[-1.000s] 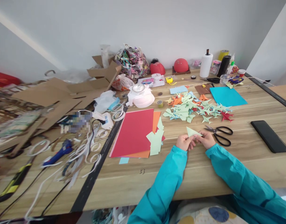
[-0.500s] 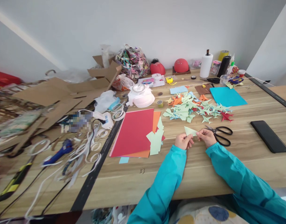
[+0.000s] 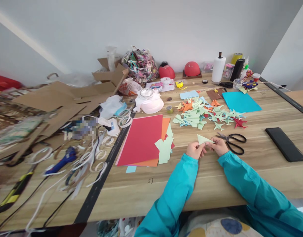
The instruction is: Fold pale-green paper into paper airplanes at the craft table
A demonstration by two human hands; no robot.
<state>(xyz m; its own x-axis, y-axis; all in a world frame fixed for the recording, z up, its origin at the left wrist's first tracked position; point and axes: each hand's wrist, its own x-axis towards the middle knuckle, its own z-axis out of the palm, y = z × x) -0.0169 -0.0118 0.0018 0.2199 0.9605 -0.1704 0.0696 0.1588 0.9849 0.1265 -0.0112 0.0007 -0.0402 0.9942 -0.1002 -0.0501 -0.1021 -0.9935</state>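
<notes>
A pale green folded paper triangle is pinched between both hands, just above the table. My left hand grips its lower left side, thumb on top. My right hand closes on its right corner with thumb and fingertips. Black-handled scissors lie right beside my right hand. Behind my hands spreads a heap of folded paper pieces, mostly pale green with some orange, red and blue. To the left, pale green paper pieces rest by a red sheet stacked over orange.
A black phone lies at the right, a turquoise sheet behind it. On the left are a blue glue gun, a yellow-black cutter, white strips and cables. Cardboard and a filled plastic bag stand at the back.
The paper triangle has shifted slightly to the right and turned in my fingers. My right thumb and fingers have moved slightly over it; both hands still hold it.
</notes>
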